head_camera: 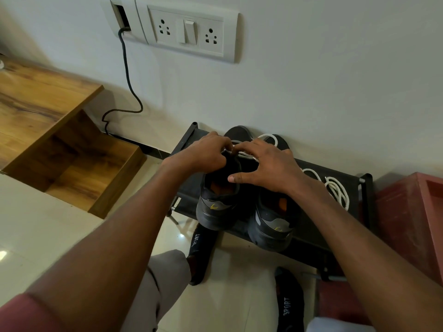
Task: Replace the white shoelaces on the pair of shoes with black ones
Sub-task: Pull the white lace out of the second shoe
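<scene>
Two dark shoes sit heels toward me on a low black rack (311, 226) against the wall. My left hand (203, 154) rests on the left shoe (215, 209) near its tongue, fingers curled in a narrow grip that pinches the white lace (247, 155). My right hand (266, 167) lies over the right shoe (271, 224), fingers spread and bent toward the same lace, thumb extended at 9 o'clock; whether it holds the lace I cannot tell. A loose white lace (336, 191) lies coiled on the rack at 3 o'clock of the shoes. My socked feet rest on the floor at 6 o'clock.
</scene>
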Motion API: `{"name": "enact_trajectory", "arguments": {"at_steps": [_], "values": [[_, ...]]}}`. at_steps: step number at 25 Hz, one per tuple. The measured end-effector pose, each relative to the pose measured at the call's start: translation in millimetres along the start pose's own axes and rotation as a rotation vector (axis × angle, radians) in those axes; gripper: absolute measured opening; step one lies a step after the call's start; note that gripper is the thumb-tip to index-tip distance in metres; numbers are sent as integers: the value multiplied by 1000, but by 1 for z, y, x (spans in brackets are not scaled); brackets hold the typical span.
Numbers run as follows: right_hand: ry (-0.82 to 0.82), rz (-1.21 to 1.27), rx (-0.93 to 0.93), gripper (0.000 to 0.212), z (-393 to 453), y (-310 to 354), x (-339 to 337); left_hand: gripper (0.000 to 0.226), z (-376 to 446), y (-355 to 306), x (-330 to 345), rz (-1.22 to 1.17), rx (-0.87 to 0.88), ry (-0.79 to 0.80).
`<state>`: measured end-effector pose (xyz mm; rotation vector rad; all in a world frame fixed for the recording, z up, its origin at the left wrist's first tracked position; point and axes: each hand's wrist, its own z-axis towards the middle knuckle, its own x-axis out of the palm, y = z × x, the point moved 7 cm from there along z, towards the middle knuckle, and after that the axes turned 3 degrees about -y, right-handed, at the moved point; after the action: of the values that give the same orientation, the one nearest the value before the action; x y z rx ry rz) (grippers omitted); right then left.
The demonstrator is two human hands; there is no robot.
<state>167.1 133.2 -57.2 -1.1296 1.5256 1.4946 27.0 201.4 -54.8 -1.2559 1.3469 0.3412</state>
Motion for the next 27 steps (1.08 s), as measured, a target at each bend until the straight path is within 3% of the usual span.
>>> {"name": "enact_trajectory", "arguments": {"at_steps": [4,8,10,13,19,22,27], "values": [[12,89,28,68,0,-1,-4,13,4,23,-3,-356,-75,-4],[9,153,35,72,-3,1,-5,17,4,37,-1,-636,-167,-1],[8,164,44,72,-4,-1,-9,35,6,28,-8,-464,-72,-104],[14,192,49,73,-6,-2,-11,31,5,10,-18,-245,78,-266],[3,219,78,81,-5,-2,-9,9,5,1,-16,-120,161,-267],[12,245,100,82,-5,-3,-8,14,5,-3,-16,-161,125,-270],[26,247,108,78,-6,-2,-9,24,7,-4,-14,-8,141,-237]]}}
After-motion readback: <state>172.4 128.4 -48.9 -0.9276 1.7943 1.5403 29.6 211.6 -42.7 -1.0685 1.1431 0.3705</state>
